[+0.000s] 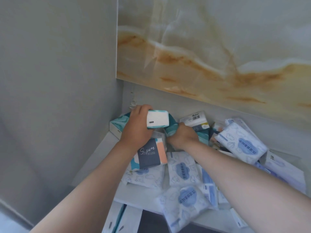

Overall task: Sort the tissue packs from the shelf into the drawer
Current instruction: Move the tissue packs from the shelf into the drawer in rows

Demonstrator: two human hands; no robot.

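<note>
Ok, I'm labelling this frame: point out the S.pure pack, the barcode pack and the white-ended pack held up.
S.pure pack (148,153): head view, dark label panel.
barcode pack (195,117): head view, on its barcode.
white-ended pack (158,118): head view, its white end.

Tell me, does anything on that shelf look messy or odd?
Yes: the tissue packs lie in a loose heap, not rows. One cloud-print pack leans tilted on others at right; a second pack overhangs the shelf edge.

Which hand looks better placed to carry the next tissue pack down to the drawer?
Left, probably. The left hand already grips a white-ended pack that sits above the pile. The right hand grips a teal pack that looks lodged between other packs, so it would have to be pulled loose first.
</note>
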